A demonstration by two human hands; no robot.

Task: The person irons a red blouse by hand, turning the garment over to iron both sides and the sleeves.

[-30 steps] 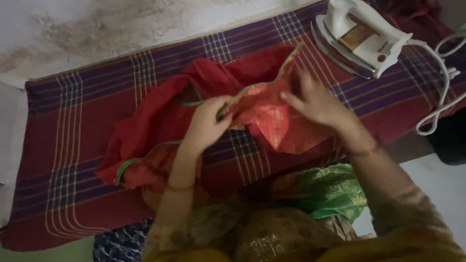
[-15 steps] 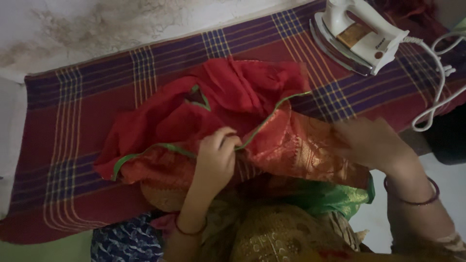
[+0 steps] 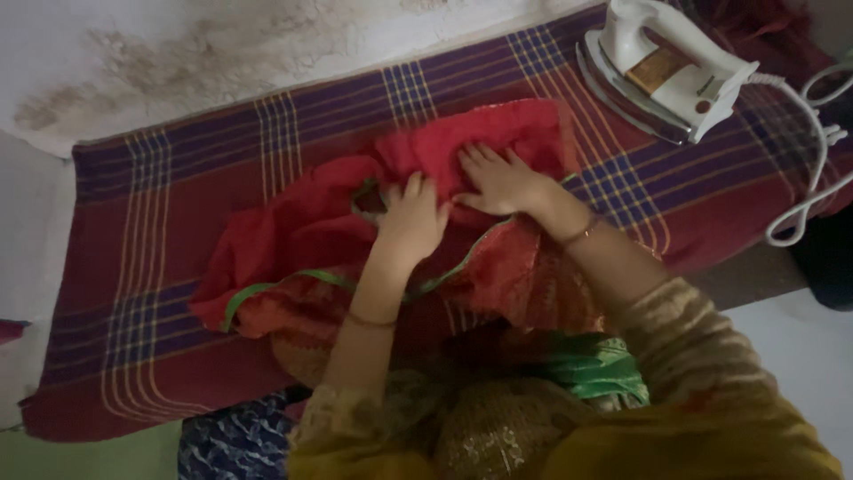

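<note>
A red garment [image 3: 293, 236] with green piping and a gold-patterned orange part lies crumpled on a maroon and purple checked cloth [image 3: 160, 178]. My left hand [image 3: 410, 220] rests flat on the garment's middle, near a green-edged opening. My right hand [image 3: 499, 180] lies flat on the red fabric just beside it, fingers spread and pointing away from me. Neither hand grips anything; both press on the fabric.
A white electric iron [image 3: 662, 71] stands at the far right of the checked cloth, its white cord [image 3: 813, 147] looping off the right edge. A green cloth [image 3: 600, 366] lies by my lap. A stained pale wall [image 3: 204, 58] borders the far side.
Both hands let go of the lifted orange part and moved forward onto the red fabric. The garment now lies flatter, with the orange patterned part nearer me.
</note>
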